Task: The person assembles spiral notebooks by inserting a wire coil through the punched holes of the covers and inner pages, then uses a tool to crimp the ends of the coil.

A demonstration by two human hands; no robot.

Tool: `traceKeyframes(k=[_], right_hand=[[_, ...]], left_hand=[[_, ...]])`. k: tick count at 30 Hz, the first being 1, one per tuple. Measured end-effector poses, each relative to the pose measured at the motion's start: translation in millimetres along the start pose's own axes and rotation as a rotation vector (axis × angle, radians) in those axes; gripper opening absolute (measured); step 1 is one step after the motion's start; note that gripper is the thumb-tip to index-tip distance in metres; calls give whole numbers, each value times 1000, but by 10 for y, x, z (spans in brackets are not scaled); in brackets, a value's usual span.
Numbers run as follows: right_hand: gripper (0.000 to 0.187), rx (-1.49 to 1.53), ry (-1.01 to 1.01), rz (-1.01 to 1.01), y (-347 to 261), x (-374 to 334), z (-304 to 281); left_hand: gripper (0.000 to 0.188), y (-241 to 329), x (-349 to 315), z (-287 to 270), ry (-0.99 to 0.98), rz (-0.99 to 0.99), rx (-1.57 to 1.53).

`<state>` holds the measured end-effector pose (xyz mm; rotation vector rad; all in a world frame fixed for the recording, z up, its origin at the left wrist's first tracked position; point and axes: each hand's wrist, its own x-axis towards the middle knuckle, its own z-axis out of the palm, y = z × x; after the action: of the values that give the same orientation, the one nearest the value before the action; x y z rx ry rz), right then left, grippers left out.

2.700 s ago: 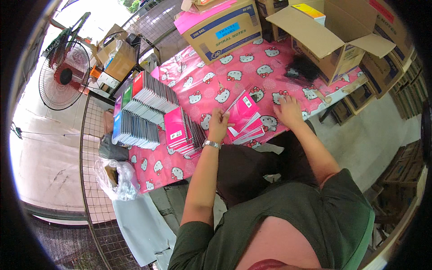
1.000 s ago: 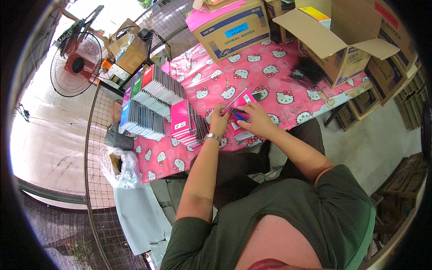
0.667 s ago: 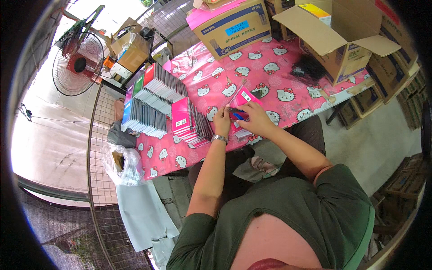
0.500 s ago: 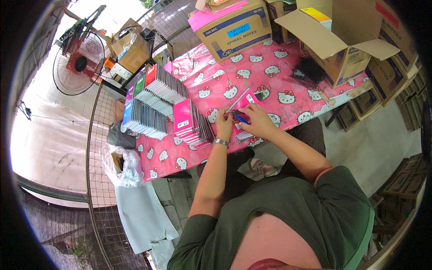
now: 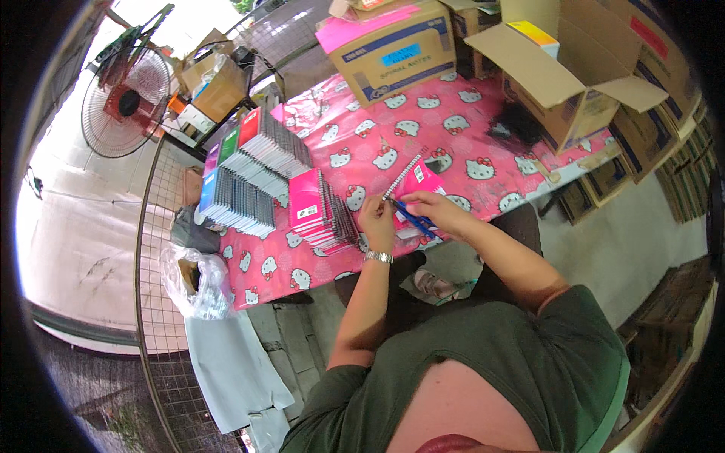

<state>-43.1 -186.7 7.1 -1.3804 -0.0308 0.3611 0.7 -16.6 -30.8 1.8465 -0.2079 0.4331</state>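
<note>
A pink spiral notebook (image 5: 420, 180) lies at the table's near edge, its coil running along its left side. At the coil's near end my left hand (image 5: 376, 219) is closed, fingers pinching the notebook's corner. My right hand (image 5: 438, 211) is closed on blue-handled pliers (image 5: 417, 220), with the tool's head close to my left fingertips. The fingers partly hide the jaws and the coil's end. Left of my hands stands a leaning stack of pink spiral notebooks (image 5: 308, 200).
Rows of blue (image 5: 230, 200), green and red spiral notebooks stand farther left on the pink patterned tablecloth (image 5: 332, 140). At the back is a closed carton (image 5: 393, 57), with an open carton (image 5: 574, 106) on the right. A fan (image 5: 128, 102) and a plastic bag (image 5: 198, 283) are at left.
The pliers' blue handles have swung out toward me and show more plainly below my right hand. My right hand has shifted slightly nearer and right. The view has shifted a little.
</note>
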Motion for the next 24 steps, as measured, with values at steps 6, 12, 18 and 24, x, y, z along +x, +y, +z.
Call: traceKeyframes(k=[6, 12, 18, 24], right_hand=[[53, -975, 685, -387, 411, -71, -1105], [43, -1236, 613, -71, 731, 97, -1696], [34, -1402, 809, -176, 410, 690, -2389], [30, -1649, 583, 45, 538, 862, -2502]], left_hand=[[15, 740, 534, -866, 480, -95, -197], [31, 70, 677, -1685, 354, -186, 550], [28, 413, 658, -1173, 305, 303, 818], [46, 346, 143, 243, -540, 504, 685]])
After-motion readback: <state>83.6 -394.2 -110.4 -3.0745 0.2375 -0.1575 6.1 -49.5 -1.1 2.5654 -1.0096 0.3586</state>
